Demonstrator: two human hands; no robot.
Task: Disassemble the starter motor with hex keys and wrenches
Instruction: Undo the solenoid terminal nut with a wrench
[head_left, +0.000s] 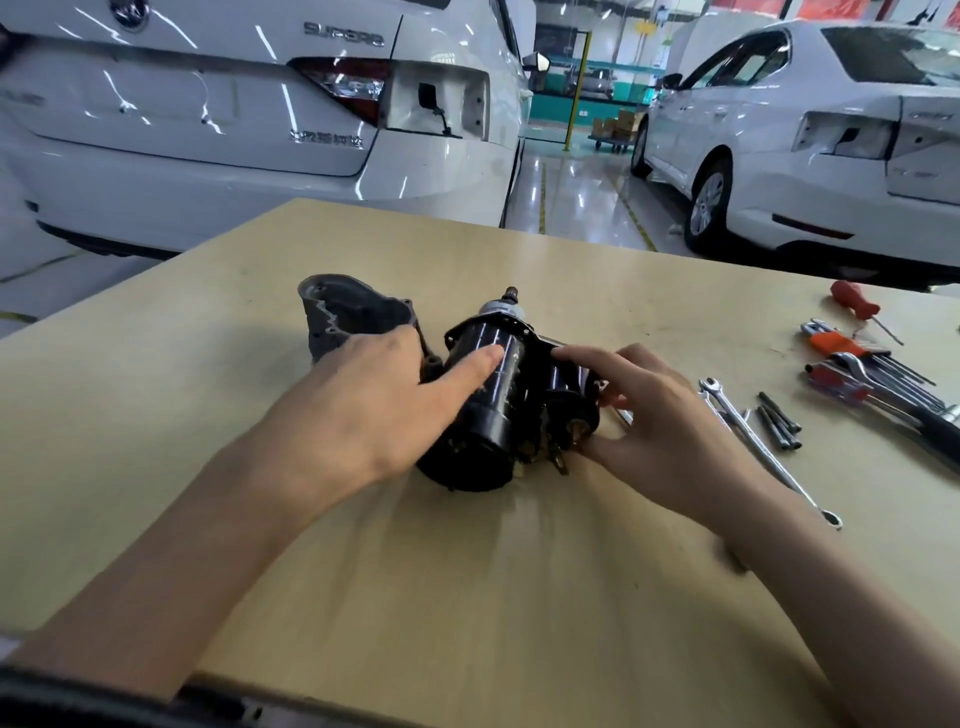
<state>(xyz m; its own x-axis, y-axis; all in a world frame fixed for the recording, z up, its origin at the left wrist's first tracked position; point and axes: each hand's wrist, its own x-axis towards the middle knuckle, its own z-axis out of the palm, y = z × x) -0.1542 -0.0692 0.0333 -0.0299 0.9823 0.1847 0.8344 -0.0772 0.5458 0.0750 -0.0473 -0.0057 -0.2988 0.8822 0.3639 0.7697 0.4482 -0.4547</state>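
The motor (493, 400) is lying mid-table (467, 597), the housing (343, 317) sitting just left behind it, wrenches (769, 447), bolts (779, 421) and hex keys (893, 384) lying well right.

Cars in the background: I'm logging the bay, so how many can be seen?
2. One white car stands behind the table's far left edge, rear facing the camera; a second white car is parked at right. Others may be hidden.

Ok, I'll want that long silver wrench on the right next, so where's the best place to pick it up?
Grip the combination wrench mid-shaft, coming from above with the right hand. It lies flat on the table, its slim shaft bare along the middle. Its far end sits close to the loose black bolts and a second wrench, so avoid that end.
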